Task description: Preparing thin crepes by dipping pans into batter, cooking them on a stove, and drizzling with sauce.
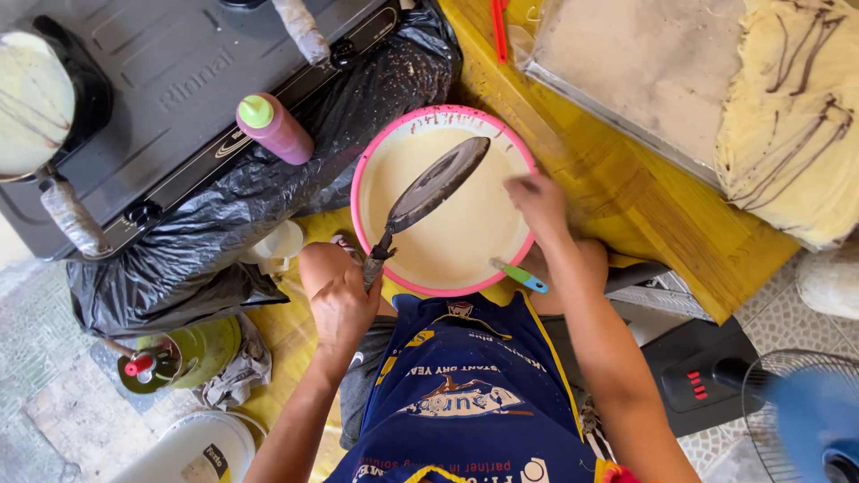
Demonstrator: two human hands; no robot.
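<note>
Looking straight down over a blue apron (465, 394); left hand (343, 313) clenching tight around the handle of a small round pan (436, 185), fingers wrapped fully closed, holding the pan tilted with its dark underside facing up, hovering over a pink-rimmed bowl (445, 115); bowl sitting just ahead of the apron, between the knees, holding pale cream batter (452, 241) nearly to the rim; right hand (537, 201) hanging over the bowl's right edge, blurred, fingers bending downward toward the batter, impossible telling how far open or whether gripping anything; a utensil with a green and blue handle (520, 276) leaning on the bowl's lower right rim, its end dipping into the batter; left of the bowl, a pink squeeze bottle with a green cap (273, 127) lying against a black plastic bag (224, 206) draping around a grey stove (179, 80); a second pan (31, 103) resting on the stove at far left, coated inside with pale batter; upper right, a metal tray (644, 63) on a yellow wooden table (626, 197), carrying thin pale crepes (792, 116) streaked with dark sauce; lower left, a white bucket (201, 447) standing on the floor, contents unclear; lower right, a fan (796, 402) standing beside the apron.
</note>
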